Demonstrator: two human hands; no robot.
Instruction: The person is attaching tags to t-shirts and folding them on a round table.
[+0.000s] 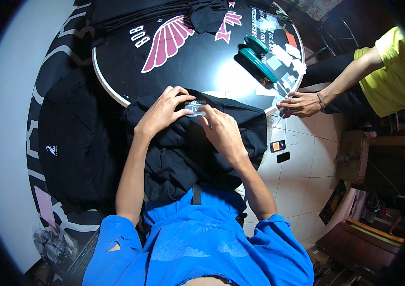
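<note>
A black garment (188, 162) lies spread over my lap and up to the round table's edge. Near its upper edge is a small grey printed label with a translucent piece (194, 109) on it. My left hand (164, 112) is closed on the fabric just left of the label, fingers curled over the top and thumb at the label. My right hand (219, 131) has its fingers bent together at the label's lower right, closed on the translucent piece; the fingertips partly hide it.
The round black table (112, 62) holds folded black clothes (159, 12), a green device (259, 59) and scattered cards (283, 57). A co-worker's hand (302, 102) rests at its right edge. Black garments (74, 133) lie left. Two phones (283, 157) are on the tiled floor.
</note>
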